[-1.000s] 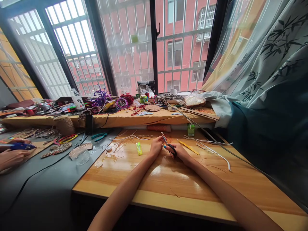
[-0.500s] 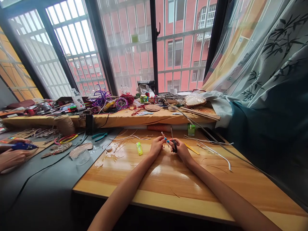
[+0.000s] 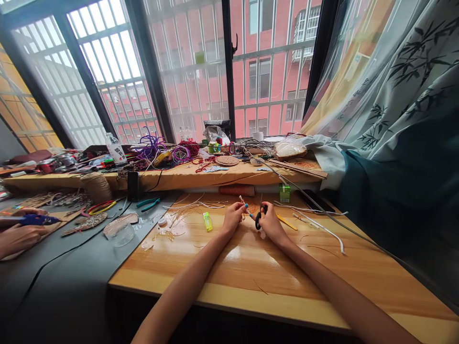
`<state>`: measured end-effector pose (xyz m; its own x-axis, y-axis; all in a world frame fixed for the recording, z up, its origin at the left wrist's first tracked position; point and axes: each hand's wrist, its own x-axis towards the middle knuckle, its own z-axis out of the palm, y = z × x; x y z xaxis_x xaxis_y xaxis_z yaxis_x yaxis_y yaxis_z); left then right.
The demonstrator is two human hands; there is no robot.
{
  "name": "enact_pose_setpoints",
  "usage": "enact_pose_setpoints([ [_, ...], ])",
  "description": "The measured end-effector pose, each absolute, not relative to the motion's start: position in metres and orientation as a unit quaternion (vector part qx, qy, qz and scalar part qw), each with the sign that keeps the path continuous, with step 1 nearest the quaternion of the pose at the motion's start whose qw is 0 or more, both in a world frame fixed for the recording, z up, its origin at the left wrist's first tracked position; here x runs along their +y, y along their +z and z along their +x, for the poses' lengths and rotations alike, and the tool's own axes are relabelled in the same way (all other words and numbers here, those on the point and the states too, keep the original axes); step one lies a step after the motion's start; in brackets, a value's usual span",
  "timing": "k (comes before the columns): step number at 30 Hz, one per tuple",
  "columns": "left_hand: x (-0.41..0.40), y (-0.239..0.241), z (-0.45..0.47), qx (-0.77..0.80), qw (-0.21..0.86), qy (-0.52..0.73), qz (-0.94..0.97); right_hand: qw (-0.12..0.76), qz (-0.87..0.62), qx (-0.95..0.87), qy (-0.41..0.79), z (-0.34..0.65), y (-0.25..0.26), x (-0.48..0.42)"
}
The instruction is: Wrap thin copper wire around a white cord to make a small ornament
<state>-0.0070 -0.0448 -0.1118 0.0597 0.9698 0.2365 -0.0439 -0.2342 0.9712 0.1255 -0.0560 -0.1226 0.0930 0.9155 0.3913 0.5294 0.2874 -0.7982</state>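
Between the fingertips of my left hand is a short white cord-like piece, its upper end sticking out above the fingers. Thin brownish strands seem to hang at it, too small to make out. My right hand has its fingers in the black handles of a pair of scissors. The scissor blades point up and away from me, and their tips are hard to see. Both hands hover close together over the wooden tabletop, the right fingertips near the lower end of the white piece.
A yellow-green lighter lies left of my hands, near loose strands. White cords and a yellow strip lie right. A grey cable crosses there. At far left, another person's hand is by a blue glue gun.
My right hand has turned and drawn slightly away from the left, with the scissors swinging round. My left hand stays almost in place. The other person's glue gun has shifted slightly right.
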Motion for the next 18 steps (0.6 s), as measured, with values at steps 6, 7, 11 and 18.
enact_pose_setpoints([
  [6, -0.044, -0.111, -0.007, 0.419, 0.453, 0.570, 0.542, 0.462, -0.590, -0.654, 0.107, 0.141, -0.125, -0.045],
  [7, -0.045, -0.110, -0.007, 0.421, 0.456, 0.569, 0.540, 0.454, -0.595, -0.659, 0.079, 0.146, -0.124, -0.043],
  [11, -0.046, -0.109, -0.007, 0.420, 0.462, 0.563, 0.541, 0.405, -0.644, -0.649, 0.016, 0.171, -0.117, -0.031],
  [18, -0.047, -0.109, -0.006, 0.416, 0.464, 0.564, 0.542, 0.396, -0.669, -0.629, 0.036, 0.186, -0.093, -0.032],
])
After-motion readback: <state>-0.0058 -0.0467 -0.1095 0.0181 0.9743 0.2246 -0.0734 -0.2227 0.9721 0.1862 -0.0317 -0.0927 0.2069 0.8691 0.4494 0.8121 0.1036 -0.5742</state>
